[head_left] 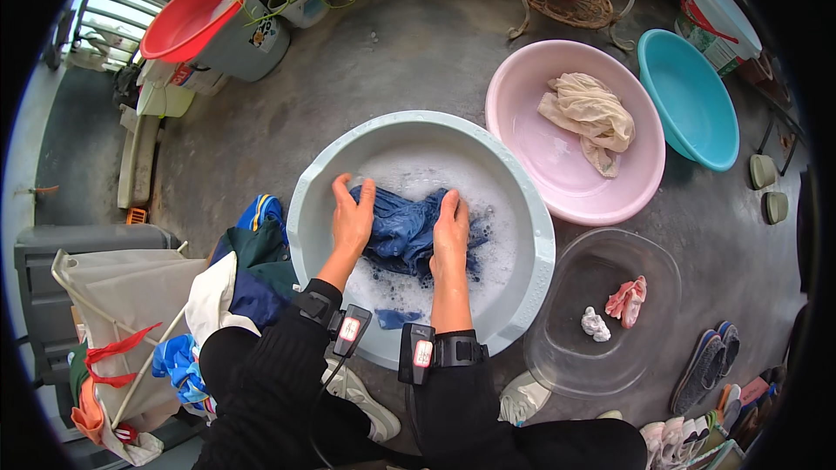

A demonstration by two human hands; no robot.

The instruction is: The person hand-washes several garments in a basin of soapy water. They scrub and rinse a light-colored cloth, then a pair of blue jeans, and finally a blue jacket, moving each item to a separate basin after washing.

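Observation:
A wet blue garment [402, 231] lies bunched in foamy water inside a large pale grey-blue basin [305, 209]. My left hand [353, 222] is closed on the cloth's left side, thumb toward the middle. On its right side my right hand [450, 239] grips it as well, fingers mostly hidden behind the thumb and the fabric. White suds [501, 270] surround the cloth. A small blue piece of fabric [398, 318] shows at the near side of the water; whether it joins the garment I cannot tell.
Right of the basin stand a pink basin [522, 152] with a beige cloth [588, 117], a turquoise basin [688, 104] and a clear tub [557, 331] holding small pink and white cloths. A laundry hamper [131, 287] with clothes is at left. Slippers [701, 365] lie lower right.

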